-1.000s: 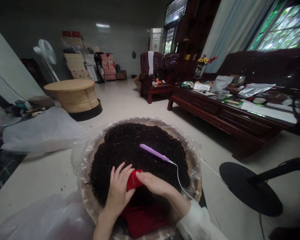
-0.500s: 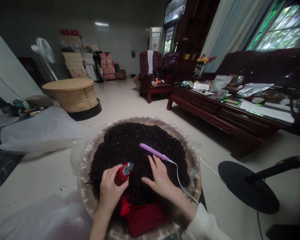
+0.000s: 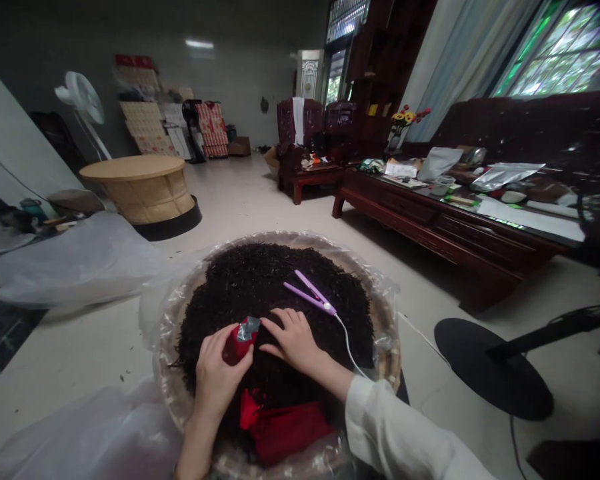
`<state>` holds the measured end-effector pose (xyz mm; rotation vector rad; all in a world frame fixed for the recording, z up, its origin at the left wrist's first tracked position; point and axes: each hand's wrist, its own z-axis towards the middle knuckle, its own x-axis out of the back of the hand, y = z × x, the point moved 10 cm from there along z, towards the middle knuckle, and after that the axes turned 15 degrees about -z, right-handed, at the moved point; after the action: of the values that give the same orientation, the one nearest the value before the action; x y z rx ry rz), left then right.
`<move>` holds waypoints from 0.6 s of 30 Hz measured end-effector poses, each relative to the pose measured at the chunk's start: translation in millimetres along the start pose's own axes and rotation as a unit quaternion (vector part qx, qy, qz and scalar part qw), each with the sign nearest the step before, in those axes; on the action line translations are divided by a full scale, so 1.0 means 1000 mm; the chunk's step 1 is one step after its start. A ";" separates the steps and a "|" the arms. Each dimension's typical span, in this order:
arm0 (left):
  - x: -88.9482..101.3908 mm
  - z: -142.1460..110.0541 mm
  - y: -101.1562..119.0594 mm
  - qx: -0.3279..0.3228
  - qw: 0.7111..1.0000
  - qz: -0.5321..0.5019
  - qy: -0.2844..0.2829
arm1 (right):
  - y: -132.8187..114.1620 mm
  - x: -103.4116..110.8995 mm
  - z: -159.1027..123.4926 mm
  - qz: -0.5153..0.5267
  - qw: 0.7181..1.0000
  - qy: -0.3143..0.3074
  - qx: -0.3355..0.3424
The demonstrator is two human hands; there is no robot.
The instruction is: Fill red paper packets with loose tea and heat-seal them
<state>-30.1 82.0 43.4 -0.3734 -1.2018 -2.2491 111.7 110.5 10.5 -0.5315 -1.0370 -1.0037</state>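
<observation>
My left hand (image 3: 219, 373) is closed around a small red packet (image 3: 243, 343) whose silvery inner end faces up and away. My right hand (image 3: 293, 340) has its fingers apart; its fingertips are right by the packet's silvery edge, and I cannot tell whether they touch. Both hands are over dark, twisted dry leaves, like loose tea (image 3: 260, 280), heaped in a round woven basket (image 3: 394, 363) lined with clear plastic. A purple hair-straightener-like clamp (image 3: 313, 297) lies on the leaves with its two arms spread, its white cord running toward me. Red packets or cloth (image 3: 290, 430) lie at the near side.
A black round stand base (image 3: 493, 370) stands on the floor at right. Beyond it is a long dark wooden table (image 3: 445, 220) covered with bags and papers. At left are plastic sheeting (image 3: 80, 260), a drum-shaped basket with a lid (image 3: 133, 167) and a white fan (image 3: 84, 97).
The red packet passed from between both hands into my left hand alone. My right hand reached to the purple clamp, then came back beside the packet. The clamp's arms went from closed to spread.
</observation>
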 end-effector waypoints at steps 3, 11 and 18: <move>0.001 0.001 0.001 -0.003 1.000 0.000 0.004 | 0.011 -0.002 0.006 0.035 0.999 0.010 0.006; -0.002 -0.001 0.003 0.000 1.000 -0.003 0.002 | 0.077 -0.003 0.012 0.419 0.868 0.091 -0.252; -0.011 0.002 0.017 -0.018 1.000 -0.012 0.000 | 0.064 -0.048 0.004 0.779 0.431 0.017 -0.455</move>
<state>-11.8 79.8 50.5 -0.3756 -1.1745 -2.2933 159.0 164.5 -25.2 -1.8563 0.4799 0.3449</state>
